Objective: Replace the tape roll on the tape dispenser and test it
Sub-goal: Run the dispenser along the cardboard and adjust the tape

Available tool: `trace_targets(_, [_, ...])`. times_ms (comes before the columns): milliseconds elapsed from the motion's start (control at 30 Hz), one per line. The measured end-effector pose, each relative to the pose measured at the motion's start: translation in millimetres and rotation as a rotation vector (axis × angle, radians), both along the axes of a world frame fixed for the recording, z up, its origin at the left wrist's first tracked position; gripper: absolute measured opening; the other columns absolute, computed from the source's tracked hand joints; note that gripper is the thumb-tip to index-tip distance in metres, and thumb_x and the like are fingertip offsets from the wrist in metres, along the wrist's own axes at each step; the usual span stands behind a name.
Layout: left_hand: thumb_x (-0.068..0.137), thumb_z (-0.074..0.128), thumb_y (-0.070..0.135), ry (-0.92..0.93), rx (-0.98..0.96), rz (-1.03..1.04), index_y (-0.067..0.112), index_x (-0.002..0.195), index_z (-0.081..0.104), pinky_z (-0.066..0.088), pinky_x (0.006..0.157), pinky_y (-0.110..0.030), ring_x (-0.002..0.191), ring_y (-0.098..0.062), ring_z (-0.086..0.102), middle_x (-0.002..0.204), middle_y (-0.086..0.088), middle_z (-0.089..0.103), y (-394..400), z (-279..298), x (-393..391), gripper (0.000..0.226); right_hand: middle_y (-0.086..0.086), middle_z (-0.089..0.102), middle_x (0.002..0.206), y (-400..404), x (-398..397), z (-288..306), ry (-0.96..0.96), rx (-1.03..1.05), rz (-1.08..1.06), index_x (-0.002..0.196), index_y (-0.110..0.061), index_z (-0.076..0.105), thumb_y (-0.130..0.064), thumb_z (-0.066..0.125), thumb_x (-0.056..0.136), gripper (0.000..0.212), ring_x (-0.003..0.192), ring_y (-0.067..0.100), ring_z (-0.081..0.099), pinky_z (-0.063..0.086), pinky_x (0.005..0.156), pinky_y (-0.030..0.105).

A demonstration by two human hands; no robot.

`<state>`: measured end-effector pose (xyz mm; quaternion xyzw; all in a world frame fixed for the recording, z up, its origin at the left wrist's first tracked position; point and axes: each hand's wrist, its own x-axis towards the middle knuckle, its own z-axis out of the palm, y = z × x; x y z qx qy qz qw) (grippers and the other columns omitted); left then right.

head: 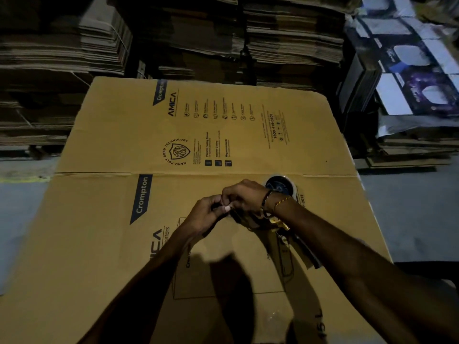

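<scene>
The tape dispenser [280, 187] lies on a flattened printed cardboard box [119, 244], right of centre. Its dark blue round hub with the tape roll around it shows just beyond my right wrist. A yellow part of it [279, 223] peeks out under that wrist. My right hand [244, 194] curls over the dispenser's front end and hides it. My left hand [207, 213] meets it from the left, fingertips pinched together against the right hand's fingers. What the fingers pinch is too small and dark to make out.
Tall stacks of flattened cartons [173, 38] stand behind the cardboard sheet. Printed product boxes [409, 70] are piled at the right. Grey floor [409, 207] shows on both sides of the sheet. The light is dim.
</scene>
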<state>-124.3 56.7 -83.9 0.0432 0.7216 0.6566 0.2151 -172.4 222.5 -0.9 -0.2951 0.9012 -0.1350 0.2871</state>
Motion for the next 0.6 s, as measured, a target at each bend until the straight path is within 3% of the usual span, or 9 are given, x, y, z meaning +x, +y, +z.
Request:
trace_targets(100, [0.092,0.063,0.012,0.081,-0.158,-0.016,0.008,0.104,0.07,0.053,0.086,-0.033,0.098,-0.021,0.067,0.104,-0.009,0.072,2,-5,-5,0.014,0.005,0.07,0.108,1,-11,14,-0.137,0.031,-0.016,0.113,-0.017,0.063,-0.011,0.064,0.091,0.023,0.094,0.024,0.061,0.043,0.071,0.029])
trace_targets(200, [0.092,0.064,0.014,0.17,-0.332,0.064,0.017,0.087,0.068,0.047,0.08,-0.034,0.09,-0.019,0.063,0.093,-0.001,0.069,2,-11,-7,0.007,0.004,0.069,0.115,12,-20,40,-0.293,-0.12,-0.164,0.121,-0.013,0.06,-0.004,0.062,0.093,0.029,0.1,0.017,0.065,0.05,0.079,0.022])
trace_targets(233, [0.091,0.064,0.014,0.17,-0.339,0.086,0.02,0.084,0.067,0.045,0.078,-0.031,0.09,-0.018,0.062,0.092,-0.001,0.068,3,-12,-10,0.009,0.005,0.069,0.114,18,-23,48,-0.257,-0.167,-0.207,0.121,-0.012,0.06,-0.005,0.062,0.094,0.028,0.1,0.016,0.065,0.05,0.082,0.02])
trace_targets(300, [0.09,0.064,0.014,0.177,-0.341,0.101,0.023,0.084,0.068,0.042,0.076,-0.025,0.092,-0.015,0.06,0.096,-0.003,0.067,7,-9,-14,0.011,0.005,0.067,0.115,33,-28,55,-0.077,-0.191,-0.257,0.121,-0.012,0.061,-0.013,0.066,0.094,0.027,0.105,0.018,0.063,0.051,0.088,0.028])
trace_targets(433, [0.089,0.062,0.002,0.1,-0.204,0.19,0.014,0.084,0.069,0.046,0.072,-0.01,0.084,-0.009,0.061,0.091,-0.005,0.07,20,6,-17,0.015,0.005,0.055,0.13,72,-15,37,0.233,0.105,-0.292,0.126,-0.02,0.057,-0.025,0.064,0.094,0.033,0.121,0.028,0.049,0.042,0.095,0.035])
trace_targets(600, [0.088,0.059,-0.001,-0.091,-0.073,0.455,0.024,0.075,0.069,0.053,0.08,-0.038,0.082,-0.02,0.064,0.082,0.0,0.069,31,1,-26,0.03,0.009,0.051,0.129,115,42,-3,0.34,0.024,-0.624,0.125,-0.014,0.06,-0.029,0.064,0.094,0.035,0.117,0.032,0.049,0.043,0.091,0.036])
